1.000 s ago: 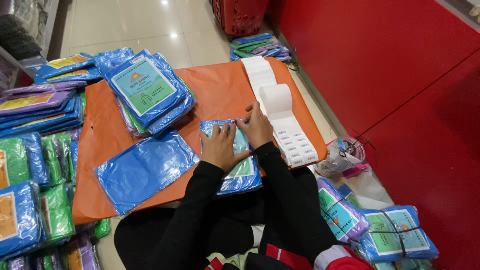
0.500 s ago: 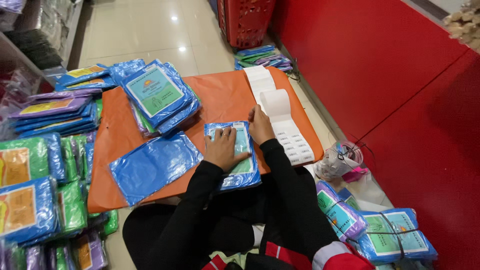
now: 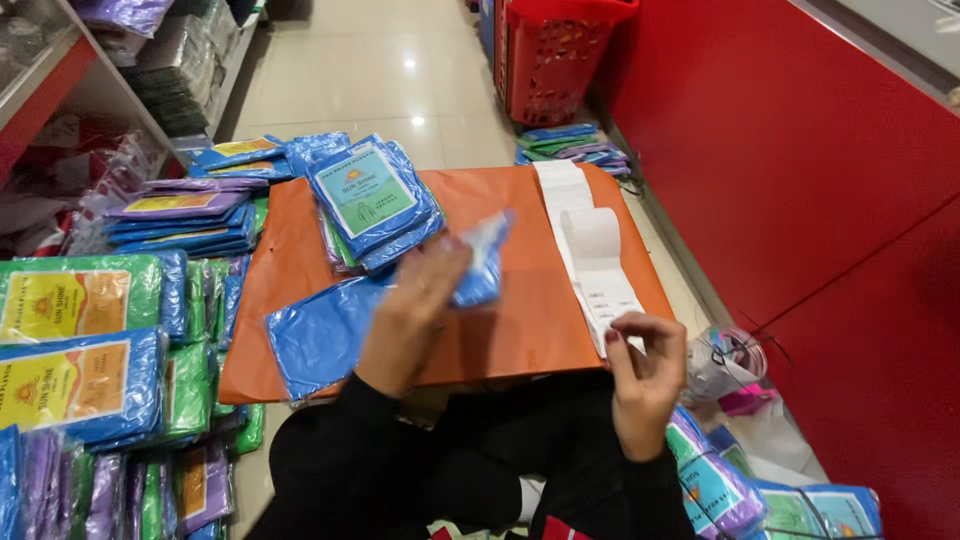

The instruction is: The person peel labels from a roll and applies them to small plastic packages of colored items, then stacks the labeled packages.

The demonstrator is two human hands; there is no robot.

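Left hand [image 3: 425,290] has lifted the blue packet [image 3: 482,262] off the orange surface [image 3: 500,320], gripping it; right hand [image 3: 645,365] pinches the sticker strip [image 3: 598,268].

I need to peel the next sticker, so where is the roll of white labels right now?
In the head view the roll of white labels lies on the right side of the orange board, just beyond the right hand, with the blue packet stack to its left.
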